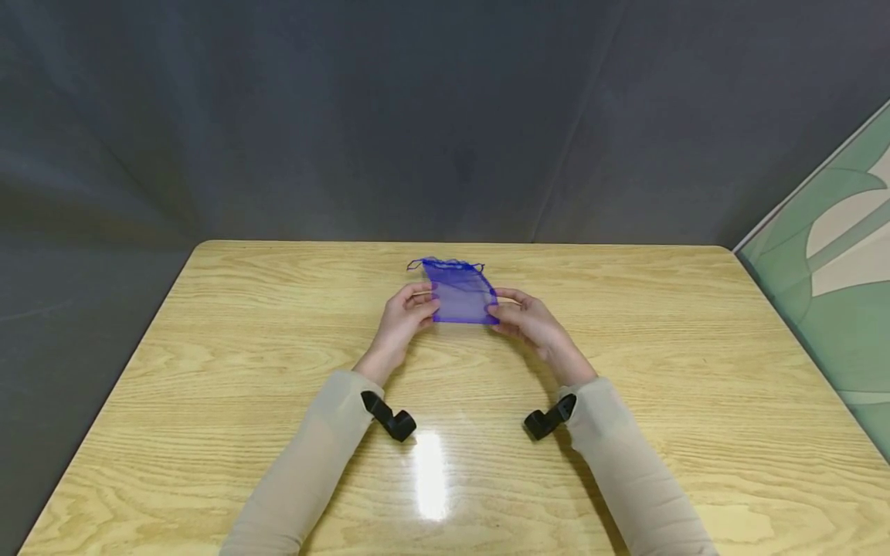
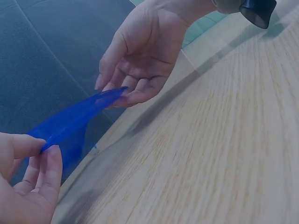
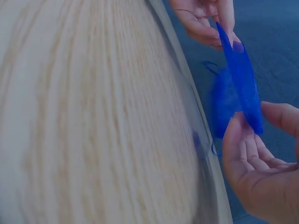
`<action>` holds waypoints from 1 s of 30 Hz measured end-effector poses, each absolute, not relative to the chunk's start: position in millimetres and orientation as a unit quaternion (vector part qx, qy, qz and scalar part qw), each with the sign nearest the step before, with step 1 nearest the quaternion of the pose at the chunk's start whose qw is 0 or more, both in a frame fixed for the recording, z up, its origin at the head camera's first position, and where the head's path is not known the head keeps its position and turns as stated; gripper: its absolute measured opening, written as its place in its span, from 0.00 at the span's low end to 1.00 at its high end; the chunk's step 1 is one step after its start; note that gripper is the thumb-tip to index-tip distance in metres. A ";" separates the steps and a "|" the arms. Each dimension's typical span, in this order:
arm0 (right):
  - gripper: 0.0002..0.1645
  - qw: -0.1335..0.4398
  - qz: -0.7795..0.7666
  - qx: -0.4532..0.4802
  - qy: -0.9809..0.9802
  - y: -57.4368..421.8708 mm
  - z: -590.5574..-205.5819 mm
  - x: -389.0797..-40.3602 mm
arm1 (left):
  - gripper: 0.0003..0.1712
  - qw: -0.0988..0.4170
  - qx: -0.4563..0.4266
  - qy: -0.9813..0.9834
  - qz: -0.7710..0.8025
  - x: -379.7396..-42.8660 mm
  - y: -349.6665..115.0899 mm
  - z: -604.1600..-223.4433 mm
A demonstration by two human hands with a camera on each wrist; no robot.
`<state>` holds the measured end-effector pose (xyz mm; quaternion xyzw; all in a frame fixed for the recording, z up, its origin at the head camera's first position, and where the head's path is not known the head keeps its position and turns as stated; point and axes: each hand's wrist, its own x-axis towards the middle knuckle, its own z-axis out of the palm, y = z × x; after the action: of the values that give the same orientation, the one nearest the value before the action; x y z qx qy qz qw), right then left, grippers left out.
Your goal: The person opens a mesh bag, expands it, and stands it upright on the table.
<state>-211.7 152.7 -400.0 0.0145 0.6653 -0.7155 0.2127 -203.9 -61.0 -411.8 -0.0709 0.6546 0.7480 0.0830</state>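
A sheer blue drawstring pouch (image 1: 462, 300) is held up over the far part of the table, its cord (image 1: 452, 265) bunched along the far edge. My left hand (image 1: 405, 320) pinches the pouch's left side between thumb and fingers. At the near right corner, my right hand (image 1: 534, 324) pinches the opposite side. The pouch (image 2: 77, 114) stretches between both hands in the left wrist view. From the right wrist, the fabric (image 3: 243, 81) looks thin and folded, with part of it hanging down and a cord loop below.
A light wood-grain table (image 1: 229, 401) lies under both arms. Behind it stands a dark grey curtain-like wall (image 1: 417, 123), and a green and white patterned panel (image 1: 834, 255) is at the right. Black wrist cameras (image 1: 399, 425) are strapped over the pale sleeves (image 1: 306, 463).
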 end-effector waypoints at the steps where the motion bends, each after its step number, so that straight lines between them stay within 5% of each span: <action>1: 0.33 0.215 -0.717 0.015 0.663 152.4 -400.2 -211.5 | 0.20 0.079 -0.072 0.652 0.751 -204.4 -60.8 -412.0; 16: 0.20 0.132 -0.766 0.053 0.627 143.2 -400.3 -209.7 | 0.29 0.123 -0.054 0.636 0.760 -200.3 -60.5 -409.8; 30: 0.13 0.093 -0.767 0.080 0.630 135.0 -395.0 -208.1 | 0.24 0.055 -0.061 0.646 0.759 -198.2 -58.5 -404.8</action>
<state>-208.1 135.0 -395.0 0.0798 0.6296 -0.7671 0.0935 -198.2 -58.5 -404.8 -0.0611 0.6463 0.7587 0.0552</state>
